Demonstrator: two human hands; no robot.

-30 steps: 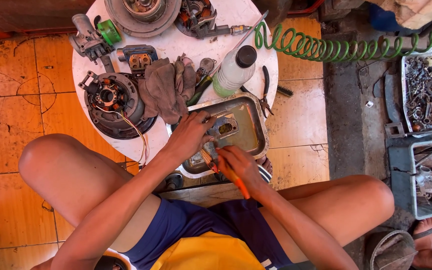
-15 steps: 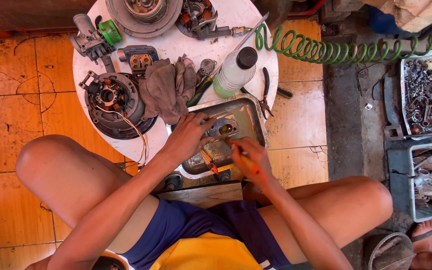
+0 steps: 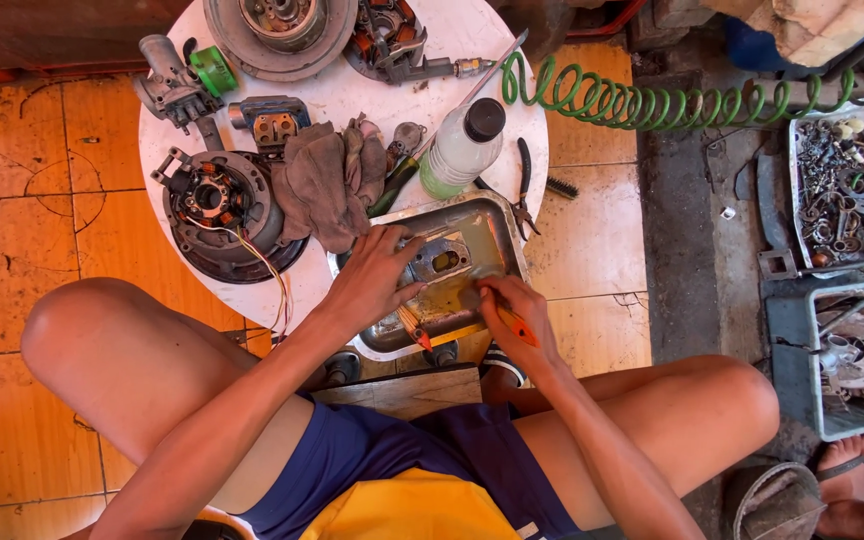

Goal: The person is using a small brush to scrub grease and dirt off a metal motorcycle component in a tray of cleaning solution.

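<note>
1. A grey metal part (image 3: 439, 262) is pressed down by the left hand (image 3: 372, 280), its fingers spread over it, inside a metal tray (image 3: 497, 215) at the near edge of the round white worktop (image 3: 352, 95).
2. An orange-handled tool (image 3: 514, 325) is gripped by the curled fingers of the right hand (image 3: 514, 312), just beside the part.
3. A grey rag (image 3: 322, 185) and a plastic bottle (image 3: 460, 150) are seen behind the tray.

On the round surface (image 3: 352, 95): tray (image 3: 500, 222) at the near edge, small metal part (image 3: 434, 262) in it. Rag (image 3: 324, 185) just left of the tray, stator (image 3: 220, 208) farther left, bottle (image 3: 460, 150) behind the tray, pliers (image 3: 524, 190) right of the bottle.
</note>
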